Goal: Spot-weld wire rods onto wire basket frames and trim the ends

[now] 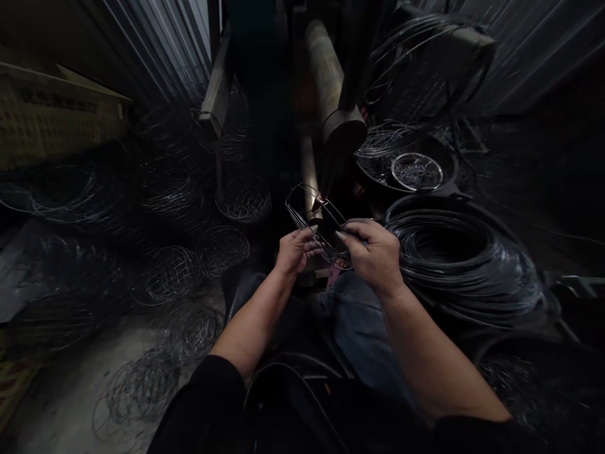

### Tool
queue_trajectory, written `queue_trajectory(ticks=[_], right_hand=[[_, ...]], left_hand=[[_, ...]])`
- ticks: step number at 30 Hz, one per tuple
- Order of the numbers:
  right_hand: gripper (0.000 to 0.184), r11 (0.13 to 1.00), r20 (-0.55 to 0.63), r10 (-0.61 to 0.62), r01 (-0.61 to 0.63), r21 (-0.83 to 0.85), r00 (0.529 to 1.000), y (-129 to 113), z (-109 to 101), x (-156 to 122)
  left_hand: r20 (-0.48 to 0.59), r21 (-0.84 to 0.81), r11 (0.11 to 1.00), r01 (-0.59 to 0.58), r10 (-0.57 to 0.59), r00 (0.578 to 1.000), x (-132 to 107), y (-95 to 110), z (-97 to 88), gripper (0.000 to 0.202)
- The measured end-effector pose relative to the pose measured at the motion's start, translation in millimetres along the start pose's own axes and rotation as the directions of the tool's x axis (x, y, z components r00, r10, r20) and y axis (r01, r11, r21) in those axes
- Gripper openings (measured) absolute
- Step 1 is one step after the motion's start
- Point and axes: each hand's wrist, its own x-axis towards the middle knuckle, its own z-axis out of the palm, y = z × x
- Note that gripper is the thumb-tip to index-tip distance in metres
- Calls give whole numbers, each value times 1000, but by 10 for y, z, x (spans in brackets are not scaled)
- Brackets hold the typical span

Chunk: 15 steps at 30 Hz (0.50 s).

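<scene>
A small round wire basket (pixel 297 219) is tilted up between my hands, just below the thick metal cylinder (pixel 328 69) of a machine. Its left side is pinched by my left hand (pixel 293 252), with the thumb and forefinger pressed on the wires. My right hand (pixel 373 249) has its thumb and forefinger closed at the basket's right rim. The end of a brassy rod (pixel 309 176) shows through the basket's ring. A small reddish glint sits on the upper wires, close to the machine's dark tip.
Wire baskets (pixel 172 275) lie in piles on the left floor, another basket (pixel 244 202) nearer the machine. At right rests a large wire coil (pixel 472 252); behind it, a dark basin (pixel 454 173) holds a bowl (pixel 416 154) of small metal pieces. A yellow crate (pixel 57 120) stands far left.
</scene>
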Motion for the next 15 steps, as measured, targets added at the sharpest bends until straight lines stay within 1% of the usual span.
queue_trajectory(ticks=[6,11,15], right_hand=[[10,999,-2,-6,6,-36,1000,-1,38,67],[10,997,-25,24,-26,-77,999,23,51,93],[10,996,-28,6,-9,-94,1000,-1,64,125]], left_hand=[[2,3,1000,9,-9,1000,44,38,-1,38],[19,6,1000,24,-24,1000,74,44,14,40],[1,14,999,29,-29,1000,89,44,11,39]])
